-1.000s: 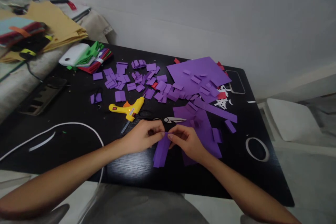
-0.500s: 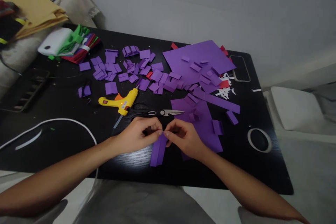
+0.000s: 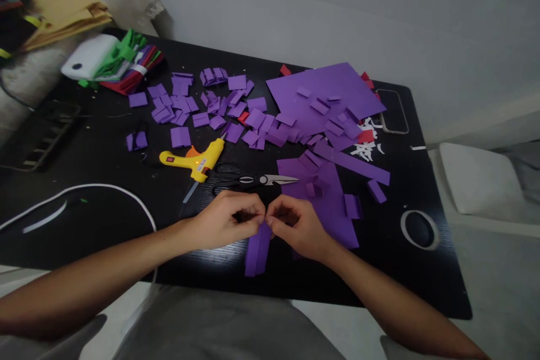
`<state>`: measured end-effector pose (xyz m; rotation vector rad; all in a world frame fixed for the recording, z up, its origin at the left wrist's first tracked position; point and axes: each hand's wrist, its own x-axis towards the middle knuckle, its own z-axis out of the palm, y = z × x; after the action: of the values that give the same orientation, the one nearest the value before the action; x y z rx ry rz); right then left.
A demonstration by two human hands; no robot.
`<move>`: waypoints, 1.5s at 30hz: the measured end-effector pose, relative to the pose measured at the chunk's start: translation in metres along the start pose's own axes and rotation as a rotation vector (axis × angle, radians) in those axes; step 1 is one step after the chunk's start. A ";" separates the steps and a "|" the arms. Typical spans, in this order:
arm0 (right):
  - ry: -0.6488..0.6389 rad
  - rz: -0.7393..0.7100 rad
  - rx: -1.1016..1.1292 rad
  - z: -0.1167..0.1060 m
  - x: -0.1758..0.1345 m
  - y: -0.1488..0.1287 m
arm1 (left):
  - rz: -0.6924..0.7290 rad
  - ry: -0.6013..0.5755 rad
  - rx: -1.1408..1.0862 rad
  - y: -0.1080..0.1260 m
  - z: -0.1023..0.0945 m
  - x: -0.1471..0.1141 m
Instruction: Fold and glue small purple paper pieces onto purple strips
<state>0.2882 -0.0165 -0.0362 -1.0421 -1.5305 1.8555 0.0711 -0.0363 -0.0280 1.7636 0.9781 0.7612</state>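
Observation:
A folded strip of purple paper (image 3: 257,253) hangs toward me between my hands, a crease running along its length. My left hand (image 3: 231,218) pinches its far end between thumb and forefinger. Right beside those fingertips, my right hand (image 3: 296,224) pinches the same end, its fingers curled. The exact spot under the fingertips is hidden. Just beyond the hands lie black-handled scissors (image 3: 253,180), blades pointing right. A yellow glue gun (image 3: 194,160) rests on its side to their left. Under and past my right hand is a purple sheet (image 3: 337,208).
Many small folded purple pieces (image 3: 219,109) cover the back of the black table (image 3: 105,242). A larger purple sheet (image 3: 333,87) lies at the back right, near white scraps (image 3: 366,149). A tape roll (image 3: 419,229) sits at right; a white cable (image 3: 126,191) curves at left.
Both hands keep their pinch at the strip's end, fingertips close together. The whole view has shifted slightly; the things on the table have stayed put.

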 end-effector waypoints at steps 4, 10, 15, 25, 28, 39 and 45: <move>0.003 0.066 0.109 -0.001 0.002 -0.001 | -0.028 0.016 -0.017 0.002 -0.003 0.002; 0.004 0.082 0.172 -0.003 0.004 -0.002 | -0.020 0.034 -0.041 0.006 -0.007 0.004; 0.021 0.030 0.136 0.000 0.003 -0.001 | -0.029 0.040 -0.059 0.005 -0.005 0.004; 0.033 0.004 0.039 -0.002 0.004 -0.005 | -0.088 0.001 -0.059 0.009 -0.011 0.006; 0.022 -0.021 -0.009 -0.001 0.003 -0.004 | -0.091 -0.005 -0.057 0.009 -0.009 0.005; 0.032 -0.017 -0.008 -0.002 0.004 -0.004 | -0.044 -0.042 0.015 0.004 -0.013 0.007; 0.072 -0.034 -0.017 -0.003 0.005 -0.005 | -0.083 0.026 -0.016 0.006 -0.022 0.005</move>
<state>0.2875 -0.0101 -0.0329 -1.0718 -1.5162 1.7658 0.0568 -0.0236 -0.0144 1.6920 1.0536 0.7392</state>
